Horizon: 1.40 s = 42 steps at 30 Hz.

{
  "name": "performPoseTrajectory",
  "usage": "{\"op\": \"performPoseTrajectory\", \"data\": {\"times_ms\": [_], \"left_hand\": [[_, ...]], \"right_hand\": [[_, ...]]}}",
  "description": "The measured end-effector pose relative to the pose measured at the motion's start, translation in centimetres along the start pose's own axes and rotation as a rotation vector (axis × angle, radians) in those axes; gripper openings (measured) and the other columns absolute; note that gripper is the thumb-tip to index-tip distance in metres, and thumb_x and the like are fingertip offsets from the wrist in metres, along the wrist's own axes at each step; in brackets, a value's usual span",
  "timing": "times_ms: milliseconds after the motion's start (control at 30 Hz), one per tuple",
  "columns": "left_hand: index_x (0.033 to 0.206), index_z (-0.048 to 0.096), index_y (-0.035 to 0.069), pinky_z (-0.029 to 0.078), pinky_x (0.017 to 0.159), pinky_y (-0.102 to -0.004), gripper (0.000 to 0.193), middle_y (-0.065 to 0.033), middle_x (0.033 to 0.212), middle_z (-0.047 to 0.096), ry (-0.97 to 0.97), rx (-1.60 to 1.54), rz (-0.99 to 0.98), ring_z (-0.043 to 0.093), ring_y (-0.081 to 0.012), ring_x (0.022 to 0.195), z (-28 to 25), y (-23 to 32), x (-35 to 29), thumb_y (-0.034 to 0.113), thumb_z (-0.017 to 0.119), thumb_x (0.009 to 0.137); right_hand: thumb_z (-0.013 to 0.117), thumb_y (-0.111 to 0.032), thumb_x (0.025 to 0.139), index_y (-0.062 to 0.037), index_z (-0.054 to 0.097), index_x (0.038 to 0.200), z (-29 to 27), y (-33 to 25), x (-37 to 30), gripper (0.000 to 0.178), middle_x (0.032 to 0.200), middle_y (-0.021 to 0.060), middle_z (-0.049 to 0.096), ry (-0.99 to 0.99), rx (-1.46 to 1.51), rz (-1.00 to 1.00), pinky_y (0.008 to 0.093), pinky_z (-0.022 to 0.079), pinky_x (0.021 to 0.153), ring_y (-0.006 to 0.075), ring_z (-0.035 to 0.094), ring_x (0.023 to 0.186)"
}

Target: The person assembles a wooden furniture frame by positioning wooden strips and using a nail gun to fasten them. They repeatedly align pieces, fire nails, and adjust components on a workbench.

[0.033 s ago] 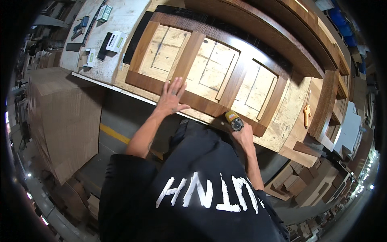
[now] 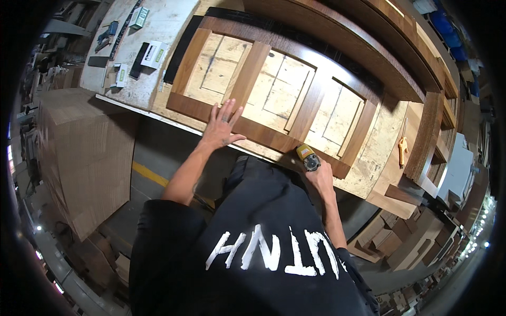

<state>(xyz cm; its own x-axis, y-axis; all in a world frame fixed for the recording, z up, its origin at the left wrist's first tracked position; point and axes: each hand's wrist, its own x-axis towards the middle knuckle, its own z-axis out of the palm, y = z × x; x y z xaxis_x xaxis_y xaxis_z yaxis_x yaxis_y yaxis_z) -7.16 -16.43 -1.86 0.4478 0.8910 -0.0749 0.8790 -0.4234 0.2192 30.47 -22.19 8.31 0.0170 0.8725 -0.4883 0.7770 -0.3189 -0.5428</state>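
A brown wooden frame (image 2: 203, 110) with three openings lies flat on the worktable. My left hand (image 2: 221, 129) rests on its near rail, fingers spread and palm down, beside the left upright. To the right, my right hand (image 2: 320, 175) grips a yellow and dark nail gun (image 2: 305, 154), its front end at the near rail below the right upright. The handle is mostly hidden by my fingers, and the exact contact with the wood cannot be made out. Pale, marked board (image 2: 284, 79) shows through the openings.
Small boxes (image 2: 154, 55) and a dark blue tool (image 2: 106, 36) lie on the table's left part. Long brown boards (image 2: 337, 39) rise along the far side. An orange-handled tool (image 2: 402, 150) lies at right. A tall cardboard stack (image 2: 87, 158) stands left of me.
My left hand has shifted slightly left along the near rail. The nail gun stays at the same place on the frame. The whole view has moved a little.
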Motion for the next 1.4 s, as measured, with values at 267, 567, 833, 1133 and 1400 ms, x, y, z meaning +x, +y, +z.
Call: {"op": "performPoseTrajectory", "data": {"times_ms": [267, 567, 833, 1133, 1400], "left_hand": [[0.163, 0.029, 0.028, 0.017, 0.121, -0.0646, 0.097, -0.0238, 0.166, 0.02, -0.06, -0.034, 0.088, 0.018, -0.0414, 0.154, -1.3, -5.7, -0.9, 0.07, 0.065, 0.084], [0.16, 0.035, 0.035, 0.023, 0.119, -0.06, 0.085, -0.0246, 0.163, 0.027, 0.015, -0.147, 0.212, 0.026, -0.0412, 0.15, -0.9, -7.7, -1.1, 0.05, 0.075, 0.087], [0.164, 0.029, 0.032, 0.026, 0.115, -0.0604, 0.109, -0.021, 0.148, 0.04, 0.069, -0.138, 0.302, 0.037, -0.0356, 0.138, -0.5, -9.9, -1.5, 0.026, 0.085, 0.07], [0.162, 0.032, 0.03, 0.026, 0.114, -0.0616, 0.094, -0.0188, 0.147, 0.038, 0.046, -0.118, 0.3, 0.032, -0.035, 0.139, 0.2, -9.9, -1.5, 0.052, 0.078, 0.084], [0.159, 0.039, 0.027, 0.027, 0.114, -0.0608, 0.088, -0.0176, 0.146, 0.04, 0.058, -0.107, 0.303, 0.035, -0.0343, 0.138, 0.2, -10.0, -1.3, 0.052, 0.077, 0.083]], "right_hand": [[0.07, -0.016, 0.08, 0.0039, 0.07, 0.107, 3.8, -4.6, 1.5, 0.033, 0.089, 0.0327, 0.069, -0.001, -0.077, -0.006, 0.0539, 0.053, 0.082, 0.0487, 0.068, 0.092], [0.076, -0.028, 0.081, 0.0041, 0.073, 0.103, 8.4, -18.4, 6.5, 0.039, 0.09, 0.0319, 0.07, -0.013, 0.003, 0.122, 0.0507, 0.055, 0.08, 0.0482, 0.07, 0.092], [0.074, -0.021, 0.077, 0.009, 0.07, 0.093, 9.4, -21.2, 8.0, 0.034, 0.079, 0.0306, 0.069, -0.06, -0.048, 0.127, 0.0458, 0.055, 0.073, 0.0405, 0.073, 0.077], [0.076, -0.016, 0.083, 0.0073, 0.07, 0.104, 9.2, -19.0, 6.7, 0.032, 0.087, 0.0244, 0.074, -0.086, 0.053, 0.045, 0.0413, 0.056, 0.075, 0.035, 0.075, 0.082], [0.074, -0.013, 0.081, 0.0002, 0.07, 0.12, 10.0, -19.7, 6.0, 0.041, 0.096, 0.0283, 0.072, -0.127, 0.077, 0.085, 0.0471, 0.055, 0.084, 0.0463, 0.069, 0.095]]}}
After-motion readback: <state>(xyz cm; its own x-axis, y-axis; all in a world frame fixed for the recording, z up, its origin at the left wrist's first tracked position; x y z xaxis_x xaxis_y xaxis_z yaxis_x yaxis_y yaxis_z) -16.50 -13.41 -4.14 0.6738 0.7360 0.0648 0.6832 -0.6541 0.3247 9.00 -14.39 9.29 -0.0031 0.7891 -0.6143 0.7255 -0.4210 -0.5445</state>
